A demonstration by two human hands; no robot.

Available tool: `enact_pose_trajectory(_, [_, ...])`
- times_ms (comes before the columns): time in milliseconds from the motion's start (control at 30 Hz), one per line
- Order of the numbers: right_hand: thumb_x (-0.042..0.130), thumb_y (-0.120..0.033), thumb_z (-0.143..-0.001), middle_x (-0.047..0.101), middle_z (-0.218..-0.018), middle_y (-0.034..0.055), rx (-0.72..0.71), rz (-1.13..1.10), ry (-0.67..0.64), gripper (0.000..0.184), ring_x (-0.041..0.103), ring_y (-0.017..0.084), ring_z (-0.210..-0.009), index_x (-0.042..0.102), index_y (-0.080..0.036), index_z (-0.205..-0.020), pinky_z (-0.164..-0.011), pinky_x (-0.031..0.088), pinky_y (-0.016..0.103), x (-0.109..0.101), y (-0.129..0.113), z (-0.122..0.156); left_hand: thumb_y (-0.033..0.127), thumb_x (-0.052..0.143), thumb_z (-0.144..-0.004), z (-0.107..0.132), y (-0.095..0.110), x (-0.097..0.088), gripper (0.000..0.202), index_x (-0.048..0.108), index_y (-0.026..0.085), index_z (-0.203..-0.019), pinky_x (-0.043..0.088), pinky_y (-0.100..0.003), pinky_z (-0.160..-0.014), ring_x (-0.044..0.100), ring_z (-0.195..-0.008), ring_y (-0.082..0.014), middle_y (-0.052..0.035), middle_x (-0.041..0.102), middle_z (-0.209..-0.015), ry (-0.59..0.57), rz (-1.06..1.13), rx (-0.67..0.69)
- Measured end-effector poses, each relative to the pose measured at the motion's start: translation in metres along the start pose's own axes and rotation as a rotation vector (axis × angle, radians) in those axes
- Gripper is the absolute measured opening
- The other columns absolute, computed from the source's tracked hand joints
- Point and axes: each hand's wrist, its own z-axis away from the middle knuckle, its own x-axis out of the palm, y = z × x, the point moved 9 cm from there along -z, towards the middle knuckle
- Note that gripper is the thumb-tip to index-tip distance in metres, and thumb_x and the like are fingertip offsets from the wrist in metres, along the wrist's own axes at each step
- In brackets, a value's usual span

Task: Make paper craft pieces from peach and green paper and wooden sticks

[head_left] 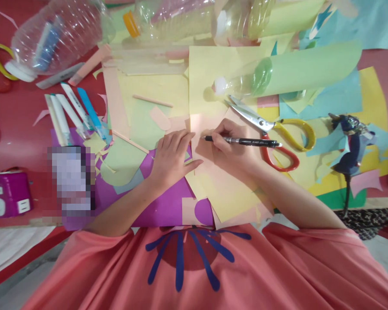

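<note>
A black pen (252, 142) is gripped in my right hand (234, 135), its tip down near the left edge of a small pale pink paper (202, 122). That paper lies on a larger pale yellow sheet (233, 193). My left hand (173, 157) rests flat with fingers stretched out, the fingertips at the paper's left edge. Purple paper (161, 204) lies beneath that hand. Close to my right hand are open scissors (265, 125) with one yellow and one red handle.
Clear plastic bottles (64, 38) lie along the back, one wrapped in green paper (313, 69). Several markers (71, 107) and a blurred-out phone-like object (73, 178) are at left. A dark blue glue gun (352, 146) sits at right. Paper scraps cover much of the red table (16, 112).
</note>
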Motion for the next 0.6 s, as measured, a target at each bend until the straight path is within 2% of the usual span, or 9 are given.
enact_pose_trajectory(200, [0.051, -0.028, -0.088, 0.052, -0.062, -0.0025, 0.003, -0.005, -0.029, 0.023, 0.046, 0.012, -0.057, 0.04, -0.023, -0.069, -0.054, 0.036, 0.029, 0.004, 0.005, -0.001, 0.047, 0.066, -0.083, 0.0, 0.0, 0.001, 0.058, 0.049, 0.017, -0.13, 0.044, -0.042, -0.099, 0.054, -0.123, -0.0319, -0.0161, 0.06, -0.13, -0.005, -0.012, 0.005])
enact_pose_trajectory(367, [0.055, -0.023, -0.083, 0.053, -0.06, -0.0028, 0.019, -0.031, -0.003, 0.019, 0.045, 0.01, -0.056, 0.045, -0.023, -0.067, -0.051, 0.034, 0.027, 0.006, 0.004, -0.002, 0.047, 0.067, -0.083, 0.0, 0.001, 0.001, 0.059, 0.049, 0.016, -0.13, 0.044, -0.042, -0.099, 0.053, -0.123, -0.0318, -0.0167, 0.06, -0.13, -0.012, -0.029, 0.014])
enact_pose_trajectory(600, [0.053, -0.02, -0.084, 0.047, -0.06, -0.0046, 0.028, -0.211, -0.031, 0.02, 0.038, 0.008, -0.054, 0.042, -0.022, -0.067, -0.051, 0.034, 0.026, 0.018, 0.012, 0.0, 0.049, 0.065, -0.084, 0.001, 0.0, 0.001, 0.056, 0.049, 0.02, -0.129, 0.044, -0.041, -0.099, 0.054, -0.123, -0.0308, -0.0135, 0.06, -0.13, 0.022, -0.01, 0.013])
